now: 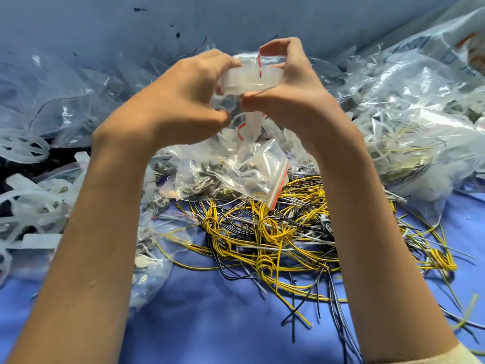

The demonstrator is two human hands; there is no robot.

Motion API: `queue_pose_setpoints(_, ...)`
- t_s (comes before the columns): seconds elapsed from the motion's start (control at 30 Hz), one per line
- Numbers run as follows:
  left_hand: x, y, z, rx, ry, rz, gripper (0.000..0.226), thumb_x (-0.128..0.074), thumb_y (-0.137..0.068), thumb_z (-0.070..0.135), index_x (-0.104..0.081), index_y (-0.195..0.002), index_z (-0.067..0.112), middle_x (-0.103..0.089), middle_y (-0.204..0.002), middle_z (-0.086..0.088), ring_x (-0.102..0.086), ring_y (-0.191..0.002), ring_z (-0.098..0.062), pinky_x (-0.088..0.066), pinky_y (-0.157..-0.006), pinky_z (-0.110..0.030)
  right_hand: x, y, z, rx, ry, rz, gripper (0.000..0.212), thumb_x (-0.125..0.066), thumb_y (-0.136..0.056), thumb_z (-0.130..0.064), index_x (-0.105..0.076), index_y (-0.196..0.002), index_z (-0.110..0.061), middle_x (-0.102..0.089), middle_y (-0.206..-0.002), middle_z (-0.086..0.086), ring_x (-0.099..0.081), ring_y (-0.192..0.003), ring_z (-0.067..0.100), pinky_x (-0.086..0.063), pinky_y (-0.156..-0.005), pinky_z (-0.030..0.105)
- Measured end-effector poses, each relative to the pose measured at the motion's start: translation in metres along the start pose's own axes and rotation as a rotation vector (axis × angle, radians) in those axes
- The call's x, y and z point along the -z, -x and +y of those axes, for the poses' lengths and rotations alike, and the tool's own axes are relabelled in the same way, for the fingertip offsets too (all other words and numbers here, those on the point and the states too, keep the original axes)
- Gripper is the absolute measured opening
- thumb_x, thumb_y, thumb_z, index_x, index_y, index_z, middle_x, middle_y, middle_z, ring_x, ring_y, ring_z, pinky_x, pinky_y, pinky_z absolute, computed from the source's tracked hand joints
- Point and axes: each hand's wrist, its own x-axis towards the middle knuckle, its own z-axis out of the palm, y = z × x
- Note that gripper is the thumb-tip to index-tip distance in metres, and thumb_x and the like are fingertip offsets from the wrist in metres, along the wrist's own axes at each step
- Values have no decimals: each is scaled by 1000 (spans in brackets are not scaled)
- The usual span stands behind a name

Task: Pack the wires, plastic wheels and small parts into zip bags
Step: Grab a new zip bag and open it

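Now the zip bag (244, 127) is pinched by left hand (183, 93) and right hand (291, 93), and could be split by the plastic wheel (248, 78).

A single wide-angle camera, worn on the person's head, looked forward and down. Both forearms rose from the frame's bottom corners to the left hand (181, 101) and right hand (288, 93). These gripped a zip bag (248, 61) close to the lens, just above centre. The blue cloth (210, 324) filled the near foreground. Heaped clear bags (420, 101) spread to the sides, under a blue backdrop (236, 19) along the top.
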Motion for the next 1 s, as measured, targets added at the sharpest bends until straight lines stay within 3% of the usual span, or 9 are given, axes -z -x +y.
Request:
queue_pose_setpoints(0.17,-3,-1,0,1,-41,88,56,-63,-83,5,-50,-135,20,-45,-99,19,-33,-99,-3,-25,-75,1,0,7,-2,16,-11,-226,56,-70,-77,-5,-37,-121,-16,-59,-89,10,-56,-70,14,-50,-56,26)
queue_pose_setpoints(0.3,-8,-2,0,-54,-83,72,64,-63,-80,-1,-46,-139,19,-53,-130,3,-32,-106,-6,-22,-82,-7,-1,6,-3,22,78,-218,62,-68,-72,-10,-30,-122,-16,-60,-97,14,-58,-70,18,-51,-59,32)
queue_pose_setpoints(0.43,-10,-2,1,-62,-90,43,72,-62,-77,-6,-43,-140,24,-49,-131,12,-31,-105,-6,-23,-83,-2,0,5,-2,18,152,-195,66,-66,-71,-9,-22,-118,-20,-55,-98,10,-58,-77,20,-52,-70,37)
queue_pose_setpoints(0.5,-11,-2,2,-72,-81,27,71,-63,-77,-5,-44,-139,25,-46,-123,16,-32,-104,-6,-21,-81,5,-1,5,0,20,198,-156,63,-64,-72,-8,-22,-117,-21,-54,-89,3,-57,-73,15,-52,-67,28)
queue_pose_setpoints(0.6,-11,-3,5,-81,-72,39,63,-59,-80,1,-46,-138,22,-51,-130,7,-38,-108,-11,-24,-88,-7,-2,5,1,12,234,-122,64,-70,-74,-11,-28,-123,-16,-52,-88,-4,-54,-75,9,-50,-64,22)
queue_pose_setpoints(0.67,-11,-3,7,-69,-39,77,60,-56,-81,0,-48,-137,20,-53,-126,2,-43,-112,-16,-29,-86,-11,-1,3,0,-11,201,-58,72,-79,-70,-20,-34,-125,-12,-56,-95,-3,-59,-84,12,-52,-72,27)
queue_pose_setpoints(0.8,-6,-1,12,0,107,157,54,-49,-78,-8,-53,-128,15,-57,-110,3,-51,-95,-10,-36,-68,0,0,5,-8,-47,18,75,75,-85,-66,-23,-42,-124,-7,-65,-108,9,-67,-95,20,-54,-86,35)
queue_pose_setpoints(0.93,-6,-2,21,8,150,255,48,-44,-75,-8,-57,-118,9,-60,-103,-5,-56,-88,-16,-40,-62,-13,-3,12,-15,-10,-275,-81,47,-64,-89,-7,-41,-127,6,-62,-115,23,-70,-79,20,-58,-77,33)
queue_pose_setpoints(1.0,-6,0,25,-18,199,279,55,-42,-72,-9,-58,-121,11,-62,-102,2,-60,-89,-6,-46,-68,-14,-5,15,-18,-14,-311,-148,43,-57,-94,-8,-38,-131,4,-60,-117,23,-68,-67,17,-57,-68,29)
